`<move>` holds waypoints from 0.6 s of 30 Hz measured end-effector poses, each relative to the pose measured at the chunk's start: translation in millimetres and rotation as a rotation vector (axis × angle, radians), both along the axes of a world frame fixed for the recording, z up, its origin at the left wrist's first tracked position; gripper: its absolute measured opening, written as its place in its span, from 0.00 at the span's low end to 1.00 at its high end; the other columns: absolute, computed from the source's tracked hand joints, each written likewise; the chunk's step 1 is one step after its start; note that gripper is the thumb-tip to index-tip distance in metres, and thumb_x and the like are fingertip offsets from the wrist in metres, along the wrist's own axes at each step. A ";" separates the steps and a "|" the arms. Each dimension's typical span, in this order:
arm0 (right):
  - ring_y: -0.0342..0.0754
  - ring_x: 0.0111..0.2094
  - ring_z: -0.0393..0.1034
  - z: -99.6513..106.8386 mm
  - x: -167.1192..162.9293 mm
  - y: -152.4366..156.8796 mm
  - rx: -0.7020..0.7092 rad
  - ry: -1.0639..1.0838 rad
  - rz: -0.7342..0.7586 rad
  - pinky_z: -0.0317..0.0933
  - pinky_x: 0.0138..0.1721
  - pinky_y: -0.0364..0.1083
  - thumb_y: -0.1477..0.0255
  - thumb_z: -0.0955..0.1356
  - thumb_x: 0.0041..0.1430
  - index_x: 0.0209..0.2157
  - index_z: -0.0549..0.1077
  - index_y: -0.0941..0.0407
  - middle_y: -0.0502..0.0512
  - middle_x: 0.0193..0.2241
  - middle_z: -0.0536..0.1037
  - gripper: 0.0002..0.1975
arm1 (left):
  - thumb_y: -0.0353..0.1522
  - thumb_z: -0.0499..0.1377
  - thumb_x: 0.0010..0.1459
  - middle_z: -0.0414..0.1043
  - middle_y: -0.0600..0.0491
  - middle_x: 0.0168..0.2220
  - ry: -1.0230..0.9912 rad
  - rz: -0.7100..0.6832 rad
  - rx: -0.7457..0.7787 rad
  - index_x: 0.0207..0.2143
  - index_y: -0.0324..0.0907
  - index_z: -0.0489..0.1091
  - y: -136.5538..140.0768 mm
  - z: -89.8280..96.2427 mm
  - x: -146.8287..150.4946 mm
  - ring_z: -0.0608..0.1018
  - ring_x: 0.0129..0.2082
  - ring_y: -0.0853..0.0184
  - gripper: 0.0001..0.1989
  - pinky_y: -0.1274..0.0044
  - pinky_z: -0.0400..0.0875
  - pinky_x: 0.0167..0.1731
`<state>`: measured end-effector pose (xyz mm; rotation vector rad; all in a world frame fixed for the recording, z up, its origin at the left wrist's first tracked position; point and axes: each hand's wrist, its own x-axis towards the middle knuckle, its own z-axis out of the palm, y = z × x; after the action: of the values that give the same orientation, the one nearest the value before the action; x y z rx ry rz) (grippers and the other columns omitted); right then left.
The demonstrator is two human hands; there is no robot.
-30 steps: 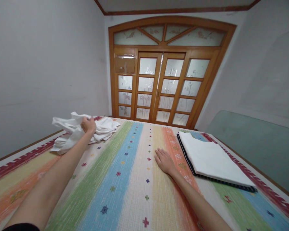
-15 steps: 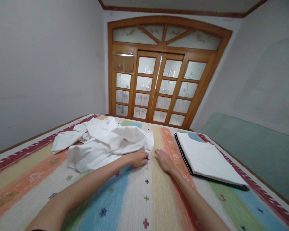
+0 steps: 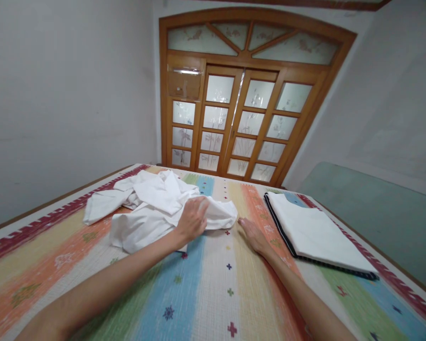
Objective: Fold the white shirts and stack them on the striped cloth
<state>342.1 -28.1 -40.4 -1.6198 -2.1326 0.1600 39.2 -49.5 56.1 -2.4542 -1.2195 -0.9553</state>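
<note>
A crumpled white garment (image 3: 151,201) lies loosely spread on the patterned cover, its right end narrowed to a rounded tip. My left hand (image 3: 193,218) is over its right part, slightly raised, with fingers curled closed on the white fabric; the fingertips are partly hidden. At the garment's right tip is my right hand (image 3: 254,235), low against the cover. Its fingers are drawn together at the fabric's edge, and whatever they pinch is too small to see clearly.
To the right lies a neatly folded white garment (image 3: 323,232) on top of a dark folded one (image 3: 282,229). A striped, multicoloured cover (image 3: 206,289) spreads beneath everything. Beyond the far edge stand wooden doors with glass panes (image 3: 230,123). Walls rise on both sides.
My left hand has moved up and left from the cover onto the garment and closed on its fabric. The garment's right end has narrowed. My right hand stays by the tip. The view has shifted slightly.
</note>
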 end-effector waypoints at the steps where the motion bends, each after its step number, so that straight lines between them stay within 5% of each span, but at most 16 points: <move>1: 0.55 0.62 0.59 0.9 -0.3 -0.3 -0.014 0.008 -0.007 0.50 0.64 0.59 0.58 0.49 0.69 0.59 0.67 0.60 0.65 0.60 0.67 0.31 | 0.29 0.56 0.53 0.56 0.38 0.64 -0.026 0.070 0.033 0.58 0.39 0.61 2.3 -1.0 -6.8 0.57 0.64 0.47 0.28 0.56 0.51 0.61; 3: 0.55 0.62 0.59 3.9 -1.9 -1.7 -0.047 0.032 -0.018 0.49 0.64 0.58 0.57 0.49 0.69 0.59 0.66 0.62 0.66 0.60 0.67 0.32 | 0.28 0.56 0.52 0.49 0.39 0.67 -0.071 0.150 0.038 0.63 0.41 0.56 7.4 -3.0 -18.1 0.51 0.67 0.46 0.34 0.54 0.46 0.62; 5: 0.54 0.63 0.58 7.4 -4.5 -3.8 -0.066 0.066 -0.030 0.49 0.64 0.57 0.56 0.49 0.68 0.59 0.67 0.62 0.66 0.60 0.67 0.32 | 0.30 0.56 0.53 0.58 0.39 0.64 -0.113 0.153 -0.096 0.62 0.41 0.57 12.4 -4.5 -25.6 0.60 0.64 0.49 0.32 0.58 0.56 0.59; 7: 0.54 0.62 0.59 10.7 -7.2 -6.0 -0.074 0.111 -0.049 0.49 0.64 0.58 0.57 0.50 0.68 0.58 0.68 0.60 0.65 0.60 0.67 0.31 | 0.32 0.56 0.55 0.74 0.42 0.50 -0.145 0.093 -0.335 0.53 0.41 0.66 15.5 -6.2 -28.4 0.75 0.50 0.55 0.22 0.67 0.68 0.48; 10: 0.54 0.61 0.60 15.3 -10.0 -8.7 -0.059 0.153 -0.044 0.50 0.63 0.58 0.57 0.51 0.68 0.55 0.70 0.59 0.64 0.59 0.69 0.29 | 0.33 0.53 0.58 0.77 0.50 0.30 -0.187 -0.034 -0.572 0.34 0.42 0.70 11.3 -11.7 -22.1 0.78 0.32 0.63 0.07 0.75 0.69 0.35; 18: 0.57 0.51 0.70 29.6 -16.5 -9.7 -0.065 0.447 0.053 0.59 0.56 0.57 0.57 0.55 0.65 0.40 0.78 0.56 0.60 0.46 0.79 0.26 | 0.30 0.51 0.58 0.74 0.50 0.25 0.038 -0.188 -0.614 0.25 0.41 0.67 -33.5 -30.2 29.5 0.74 0.26 0.66 0.10 0.77 0.61 0.29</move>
<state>325.6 -37.8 -10.8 -1.4011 -1.8386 0.5579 68.7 -83.0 25.8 -3.0825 -1.4571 -0.6303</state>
